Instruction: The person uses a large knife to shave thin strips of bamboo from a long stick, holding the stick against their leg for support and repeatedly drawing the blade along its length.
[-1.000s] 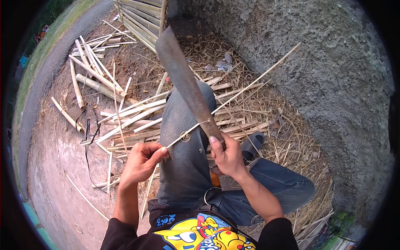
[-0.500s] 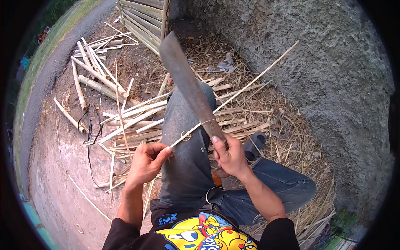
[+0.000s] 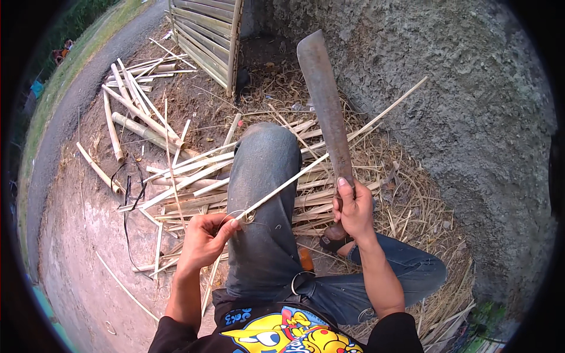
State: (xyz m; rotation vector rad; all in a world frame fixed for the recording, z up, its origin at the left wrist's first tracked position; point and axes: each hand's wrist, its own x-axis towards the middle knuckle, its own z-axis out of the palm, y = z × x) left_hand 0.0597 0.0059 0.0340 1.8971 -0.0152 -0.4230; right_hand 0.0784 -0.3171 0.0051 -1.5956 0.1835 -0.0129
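My left hand [image 3: 206,238] pinches the near end of a long, thin bamboo strip [image 3: 276,191] between thumb and fingers. The strip slants up to the right across my raised knee [image 3: 265,156]. Thin curled shavings show beside the left fingertips. In my right hand [image 3: 353,212] is a machete [image 3: 325,97] with a broad, rust-brown blade, its tip pointing up and away from me. The fingers wrap round the base of the blade, and the wooden handle's end shows below them. The blade crosses in front of the strip and hides a short piece; whether they touch I cannot tell.
Split bamboo pieces [image 3: 194,170] lie beneath and beside my knee. More bamboo poles [image 3: 144,126] are heaped at the far left. A slatted bamboo panel [image 3: 206,38] leans at the back, and a rough grey wall [image 3: 465,106] rises on the right. Shavings litter the ground.
My right hand has moved right, and the machete has swung rightward to stand more upright, away from my knee. The left hand keeps its pinch on the strip, whose far end dips slightly lower.
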